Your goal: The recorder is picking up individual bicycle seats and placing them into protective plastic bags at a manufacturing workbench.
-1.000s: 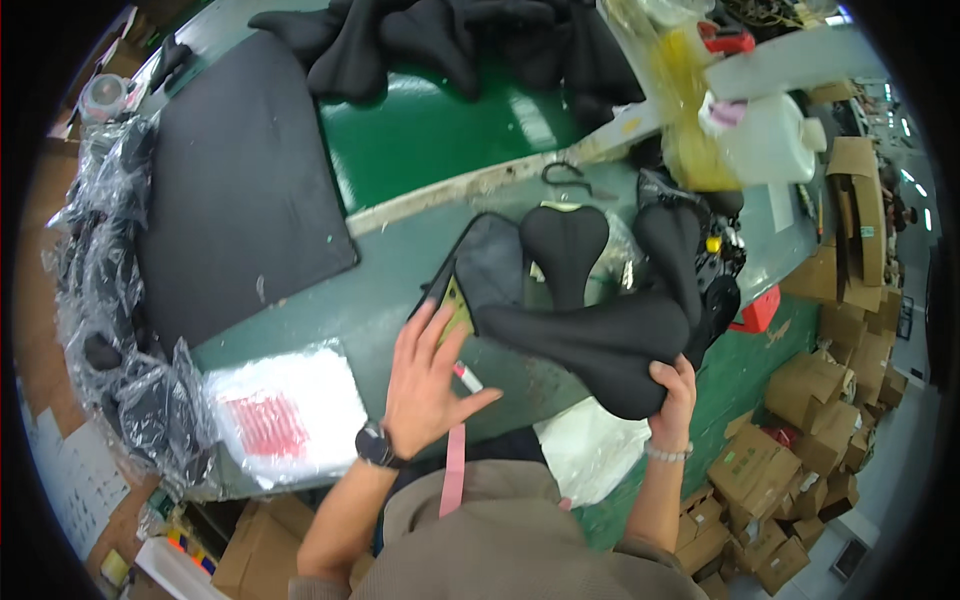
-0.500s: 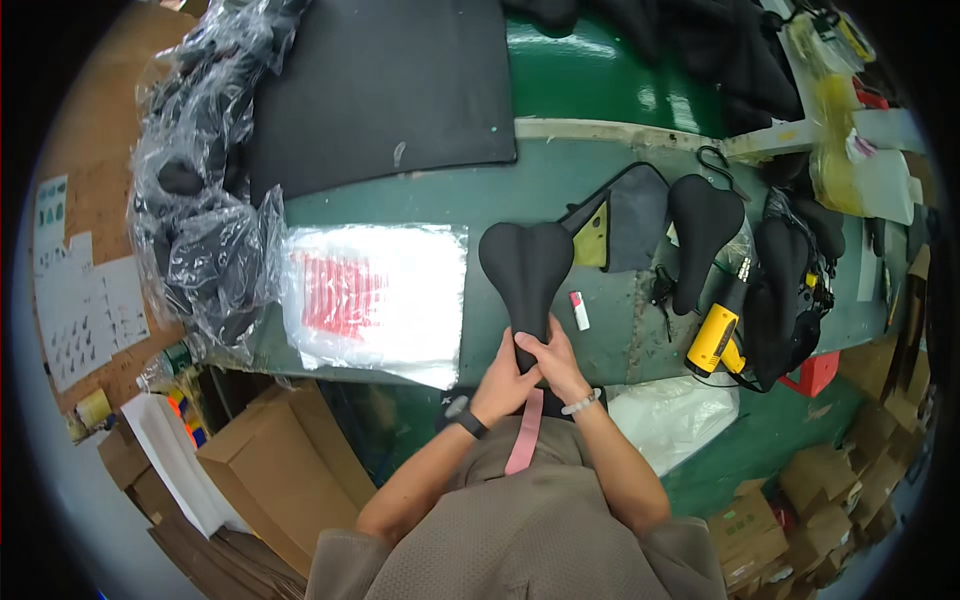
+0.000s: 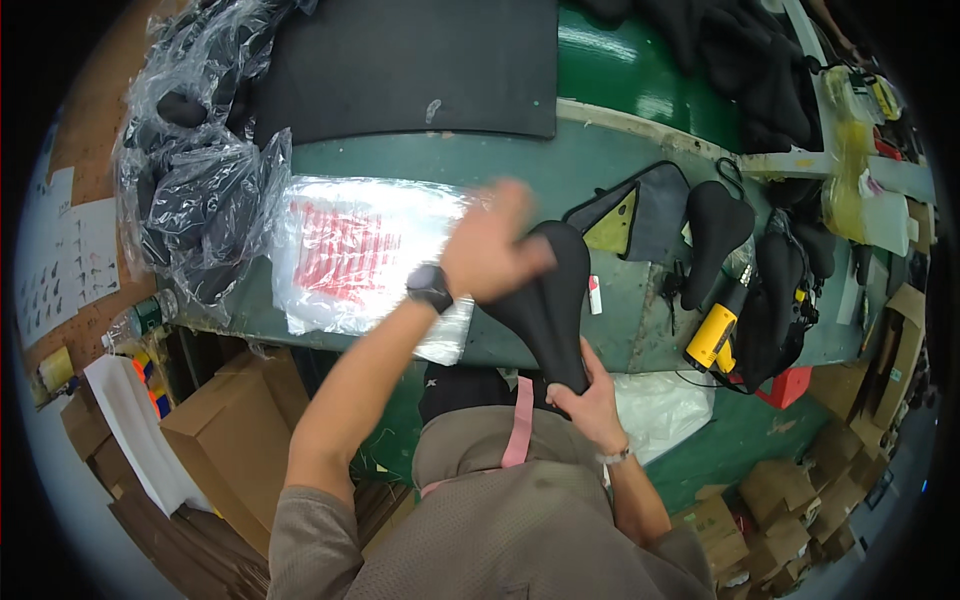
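A black bicycle saddle (image 3: 557,322) is tilted in front of me at the bench's near edge, its narrow nose toward me. My right hand (image 3: 594,402) is closed around the nose, thumb on top. Over the saddle's wide left part is my left hand (image 3: 490,245), blurred by motion, with thumb apart and fingers stretched away from me. Whether it touches the saddle I cannot tell. Beside and partly under that hand lies a stack of clear plastic bags (image 3: 300,300) with red print.
Right of the saddle are a red-and-white stick (image 3: 595,295), a grey-and-yellow cloth piece (image 3: 655,212), another black saddle (image 3: 715,235) and a yellow heat gun (image 3: 711,338). Plastic-wrapped saddles (image 3: 200,190) stand at left, a black mat (image 3: 410,65) behind. Cardboard boxes (image 3: 225,420) are below the bench.
My left hand has let go of the saddle's nose and swung forward and left over its wide end. The saddle has tilted and shifted slightly right, still in my right hand.
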`<state>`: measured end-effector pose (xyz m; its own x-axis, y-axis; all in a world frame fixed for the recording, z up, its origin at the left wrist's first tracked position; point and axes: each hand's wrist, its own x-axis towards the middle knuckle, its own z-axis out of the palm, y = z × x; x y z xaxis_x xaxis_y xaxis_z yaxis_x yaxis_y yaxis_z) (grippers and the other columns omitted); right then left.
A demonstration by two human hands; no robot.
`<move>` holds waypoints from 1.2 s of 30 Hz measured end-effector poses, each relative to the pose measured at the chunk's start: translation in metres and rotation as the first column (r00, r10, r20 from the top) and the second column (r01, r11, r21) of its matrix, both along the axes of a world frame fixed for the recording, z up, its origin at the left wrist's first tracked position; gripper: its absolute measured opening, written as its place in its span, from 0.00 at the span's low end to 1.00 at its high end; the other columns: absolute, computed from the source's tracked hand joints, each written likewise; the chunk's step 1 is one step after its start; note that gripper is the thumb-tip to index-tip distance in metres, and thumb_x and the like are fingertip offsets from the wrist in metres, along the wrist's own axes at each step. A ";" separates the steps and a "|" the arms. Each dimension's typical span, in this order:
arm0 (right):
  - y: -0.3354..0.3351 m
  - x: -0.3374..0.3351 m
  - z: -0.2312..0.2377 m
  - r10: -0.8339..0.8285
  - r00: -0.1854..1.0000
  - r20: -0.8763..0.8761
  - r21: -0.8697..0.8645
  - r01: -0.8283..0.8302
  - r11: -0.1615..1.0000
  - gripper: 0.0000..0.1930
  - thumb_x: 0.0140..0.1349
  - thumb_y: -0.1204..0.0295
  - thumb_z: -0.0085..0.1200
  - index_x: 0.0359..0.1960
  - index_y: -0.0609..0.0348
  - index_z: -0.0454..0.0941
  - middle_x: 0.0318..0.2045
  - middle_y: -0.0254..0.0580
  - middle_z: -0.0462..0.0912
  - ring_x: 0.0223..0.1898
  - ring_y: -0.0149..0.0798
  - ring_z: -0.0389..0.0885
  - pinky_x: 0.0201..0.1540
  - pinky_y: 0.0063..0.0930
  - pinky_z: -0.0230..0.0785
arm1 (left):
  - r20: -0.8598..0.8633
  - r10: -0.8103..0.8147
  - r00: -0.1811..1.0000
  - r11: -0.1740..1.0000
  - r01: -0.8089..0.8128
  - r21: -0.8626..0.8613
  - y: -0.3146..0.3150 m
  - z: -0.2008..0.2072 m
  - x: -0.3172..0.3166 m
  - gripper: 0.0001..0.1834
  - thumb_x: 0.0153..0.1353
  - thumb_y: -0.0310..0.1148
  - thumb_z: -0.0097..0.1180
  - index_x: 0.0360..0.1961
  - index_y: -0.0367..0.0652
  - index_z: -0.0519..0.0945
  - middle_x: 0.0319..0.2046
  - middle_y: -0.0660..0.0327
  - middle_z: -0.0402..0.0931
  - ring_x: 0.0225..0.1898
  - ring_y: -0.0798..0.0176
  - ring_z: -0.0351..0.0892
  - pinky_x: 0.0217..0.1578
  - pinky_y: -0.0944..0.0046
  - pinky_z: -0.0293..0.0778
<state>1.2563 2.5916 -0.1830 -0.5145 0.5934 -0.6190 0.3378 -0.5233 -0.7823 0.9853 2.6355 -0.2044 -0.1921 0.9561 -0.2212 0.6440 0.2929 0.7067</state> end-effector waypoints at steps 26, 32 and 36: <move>0.118 0.123 -0.197 -0.549 0.377 0.746 0.662 -0.330 0.673 0.18 0.55 0.69 0.57 0.47 0.63 0.78 0.43 0.57 0.78 0.47 0.60 0.75 0.52 0.48 0.67 | 0.652 0.683 -0.330 0.609 -0.236 -0.757 -0.123 -0.105 0.140 0.30 0.69 0.58 0.48 0.50 0.38 0.76 0.40 0.56 0.81 0.38 0.61 0.83 0.41 0.62 0.80; 0.119 0.135 -0.121 -0.307 0.950 0.061 -0.210 0.313 0.926 0.06 0.67 0.71 0.52 0.37 0.61 0.78 0.29 0.39 0.79 0.33 0.39 0.80 0.39 0.32 0.73 | 0.623 0.681 -0.385 0.578 -0.239 -0.780 -0.126 -0.097 0.133 0.32 0.71 0.60 0.43 0.51 0.38 0.75 0.40 0.56 0.80 0.39 0.61 0.81 0.42 0.61 0.79; 0.104 0.164 -0.111 -0.292 0.956 -0.040 -0.346 0.261 0.901 0.08 0.70 0.70 0.51 0.36 0.60 0.79 0.26 0.34 0.76 0.31 0.30 0.77 0.37 0.26 0.72 | 0.632 0.672 -0.386 0.602 -0.210 -0.770 -0.130 -0.104 0.134 0.34 0.70 0.62 0.41 0.52 0.38 0.75 0.41 0.57 0.80 0.39 0.62 0.81 0.42 0.61 0.79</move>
<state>1.4204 2.6956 -0.2939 -0.4216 0.4866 -0.7652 0.0789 -0.8210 -0.5655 1.1197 2.5058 -0.3081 0.0717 0.5420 -0.8373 -0.9451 0.3053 0.1167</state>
